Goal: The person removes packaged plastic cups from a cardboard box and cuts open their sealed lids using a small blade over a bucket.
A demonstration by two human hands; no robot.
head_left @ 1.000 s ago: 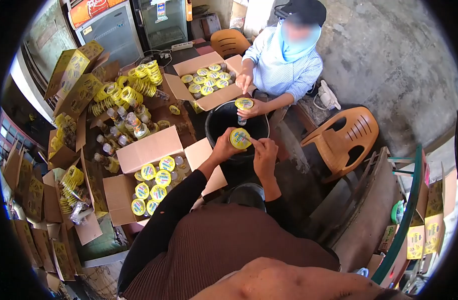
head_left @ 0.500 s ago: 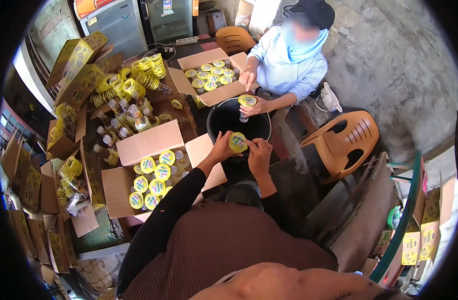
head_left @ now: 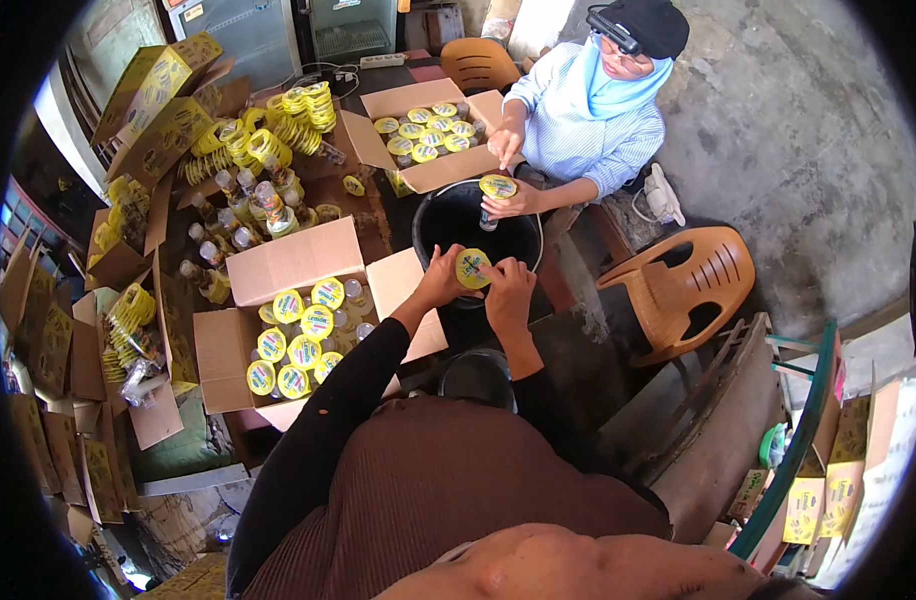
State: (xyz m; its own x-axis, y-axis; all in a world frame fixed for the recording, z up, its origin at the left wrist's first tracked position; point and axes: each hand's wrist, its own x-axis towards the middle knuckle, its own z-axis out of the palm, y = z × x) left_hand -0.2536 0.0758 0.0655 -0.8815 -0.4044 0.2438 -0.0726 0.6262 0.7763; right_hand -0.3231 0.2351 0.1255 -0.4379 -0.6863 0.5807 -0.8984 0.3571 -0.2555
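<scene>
Carton point(head_left: 296, 264) flaps spread left of your black bucket point(head_left: 452, 222), so working over its near rim seemed smart imo. Your left hand point(head_left: 440, 280) had its fingers curled shut around the yellow disc point(head_left: 472, 266); holding that side steady looked key. Your right hand point(head_left: 510, 288) had bent, partly closed fingers touching the disc's right side, couldn't tell if pinching, and a light touch probably saved creases. Material-wise: stiff matte cardboard, round plastic-looking bucket, flat printed disc. Couldn't see what sat under it tho.
</scene>
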